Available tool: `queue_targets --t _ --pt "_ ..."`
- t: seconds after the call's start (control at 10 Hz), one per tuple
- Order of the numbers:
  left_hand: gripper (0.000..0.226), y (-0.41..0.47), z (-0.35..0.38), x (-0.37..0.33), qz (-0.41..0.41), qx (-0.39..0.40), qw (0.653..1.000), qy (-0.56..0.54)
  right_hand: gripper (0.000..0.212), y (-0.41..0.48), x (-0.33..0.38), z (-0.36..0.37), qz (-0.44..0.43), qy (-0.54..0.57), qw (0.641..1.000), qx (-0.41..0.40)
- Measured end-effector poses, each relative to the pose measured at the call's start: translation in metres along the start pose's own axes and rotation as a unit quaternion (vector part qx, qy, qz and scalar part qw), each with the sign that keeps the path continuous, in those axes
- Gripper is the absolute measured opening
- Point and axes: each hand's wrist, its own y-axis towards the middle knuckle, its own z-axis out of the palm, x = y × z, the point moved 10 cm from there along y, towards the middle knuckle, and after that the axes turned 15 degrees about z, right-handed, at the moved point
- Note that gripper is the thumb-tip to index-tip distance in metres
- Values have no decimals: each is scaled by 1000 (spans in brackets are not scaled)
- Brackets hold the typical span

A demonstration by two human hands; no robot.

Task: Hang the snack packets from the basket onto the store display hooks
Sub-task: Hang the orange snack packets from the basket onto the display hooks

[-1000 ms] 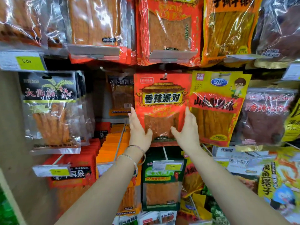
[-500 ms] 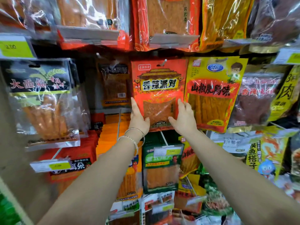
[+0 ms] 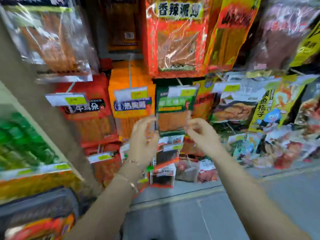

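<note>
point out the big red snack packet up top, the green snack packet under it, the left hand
big red snack packet [image 3: 175, 47], head view, clear window
green snack packet [image 3: 173, 106], head view, green label band
left hand [image 3: 143, 141], head view, hand's middle
</note>
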Motion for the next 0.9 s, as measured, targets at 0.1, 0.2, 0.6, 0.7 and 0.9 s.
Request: queue_targets --t 0.1,0.2,0.6,0.7,0.9 --pt "32 -132 15 55 -232 103 967 -22 10 -48 -96 42 90 24 992 85" --pt "33 -284 7 86 -447 184 876 -5 20 -112 -197 82 202 -26 964 169" --pt "25 -615 -109 -11 -694 127 706 61 25 -335 -368 167 287 -370 778 418" --pt "27 -645 -146 -10 -713 98 692 57 20 -343 -353 203 251 -399 775 420" --pt "23 -709 -236 3 -777 84 623 26 26 -366 -322 292 238 -428 757 432"
